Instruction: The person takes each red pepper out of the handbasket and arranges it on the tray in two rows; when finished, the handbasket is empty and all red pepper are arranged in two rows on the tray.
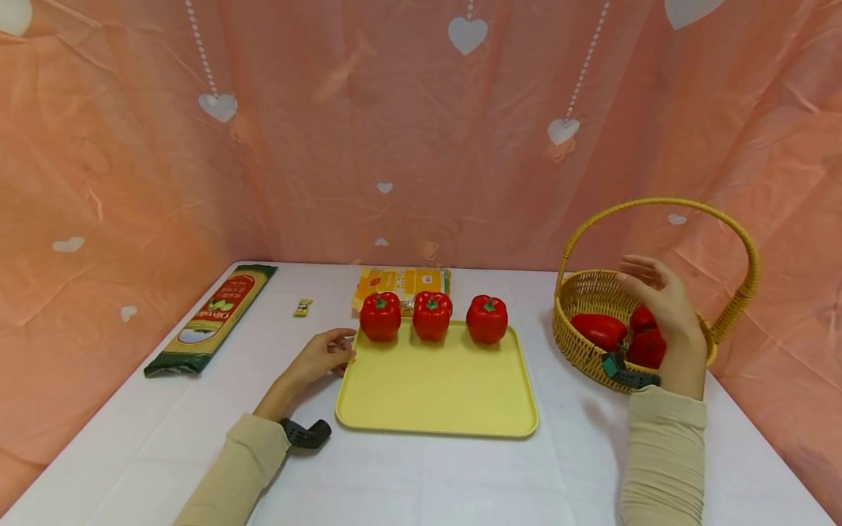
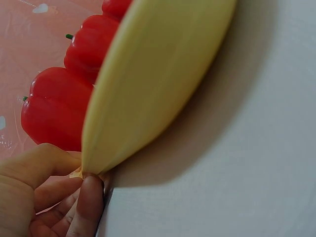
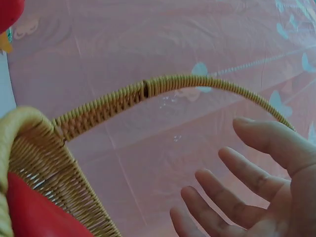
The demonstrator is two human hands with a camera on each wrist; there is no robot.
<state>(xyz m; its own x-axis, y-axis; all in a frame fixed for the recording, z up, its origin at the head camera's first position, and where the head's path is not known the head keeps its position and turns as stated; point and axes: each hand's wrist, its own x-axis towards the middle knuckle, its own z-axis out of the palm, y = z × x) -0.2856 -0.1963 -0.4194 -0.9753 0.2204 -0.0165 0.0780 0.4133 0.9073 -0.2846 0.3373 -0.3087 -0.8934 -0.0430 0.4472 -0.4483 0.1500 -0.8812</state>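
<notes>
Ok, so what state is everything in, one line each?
Yellow tray, right side up
Red peppers on the tray, in a row, stems up
Left hand, pinching the tray's left edge
Right hand, holding nothing
Basket, upright, handle raised, holding red items
Green-gold packet, lying flat
Orange packet, partly hidden
Small packet, lying flat

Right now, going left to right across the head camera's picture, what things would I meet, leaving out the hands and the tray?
Long packet, tiny packet, left pepper, middle pepper, right pepper, basket.
</notes>
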